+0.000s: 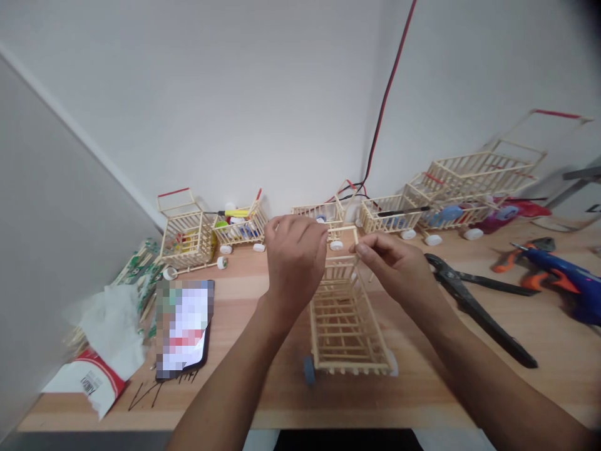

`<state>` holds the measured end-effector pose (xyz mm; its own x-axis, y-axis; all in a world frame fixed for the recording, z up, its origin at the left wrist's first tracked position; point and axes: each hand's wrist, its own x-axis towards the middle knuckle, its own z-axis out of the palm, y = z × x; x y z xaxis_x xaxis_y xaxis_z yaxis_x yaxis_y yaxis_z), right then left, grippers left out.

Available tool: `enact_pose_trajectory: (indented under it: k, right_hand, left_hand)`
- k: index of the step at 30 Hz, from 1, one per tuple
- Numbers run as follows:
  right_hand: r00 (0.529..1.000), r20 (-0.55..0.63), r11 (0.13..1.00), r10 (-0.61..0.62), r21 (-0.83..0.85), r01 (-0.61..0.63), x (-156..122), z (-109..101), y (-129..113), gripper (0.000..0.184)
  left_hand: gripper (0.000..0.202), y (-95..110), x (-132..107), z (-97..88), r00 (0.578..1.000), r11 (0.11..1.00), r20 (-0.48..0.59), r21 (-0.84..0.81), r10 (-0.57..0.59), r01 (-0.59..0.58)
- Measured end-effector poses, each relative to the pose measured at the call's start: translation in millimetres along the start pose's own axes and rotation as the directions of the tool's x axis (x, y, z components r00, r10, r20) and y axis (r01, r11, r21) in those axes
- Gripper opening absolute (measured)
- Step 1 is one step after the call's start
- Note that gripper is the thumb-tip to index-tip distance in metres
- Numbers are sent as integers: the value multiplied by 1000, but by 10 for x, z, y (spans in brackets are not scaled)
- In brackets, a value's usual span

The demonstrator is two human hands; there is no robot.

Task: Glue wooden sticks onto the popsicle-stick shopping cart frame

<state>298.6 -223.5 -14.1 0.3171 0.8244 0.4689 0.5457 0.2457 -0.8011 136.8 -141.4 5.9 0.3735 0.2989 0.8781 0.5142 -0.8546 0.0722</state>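
A miniature shopping cart (350,322) made of thin wooden sticks stands on the table in front of me, a blue wheel and a white wheel at its near end. My right hand (392,260) pinches the right side of its raised stick handle (345,230) between thumb and index finger. At the handle's left side, my left hand (298,250) is closed, its back toward me. The handle's crossbar runs in behind those curled fingers; the fingertips themselves are hidden.
More stick carts line the wall, including one at left (185,241) and a large one at right (483,172). On the right lie black-handled pliers (483,313) and a blue glue gun (563,269). A phone (188,326), tissue (113,319) and stick bundles (148,269) lie left.
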Motion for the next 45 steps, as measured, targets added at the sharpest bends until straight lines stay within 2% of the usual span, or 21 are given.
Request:
enact_pose_trajectory:
  k: [35,45]
  right_hand:
    - [1000,-1,1000,-1,15,1,-1,8,-14,19]
    - [1000,0,1000,10,2,-10,-31,20,36,24]
  left_hand:
    - [9,11,-1,-11,1000,1000,2,-8,-7,7]
    - [8,11,-7,-8,1000,1000,-5,-16,-7,7]
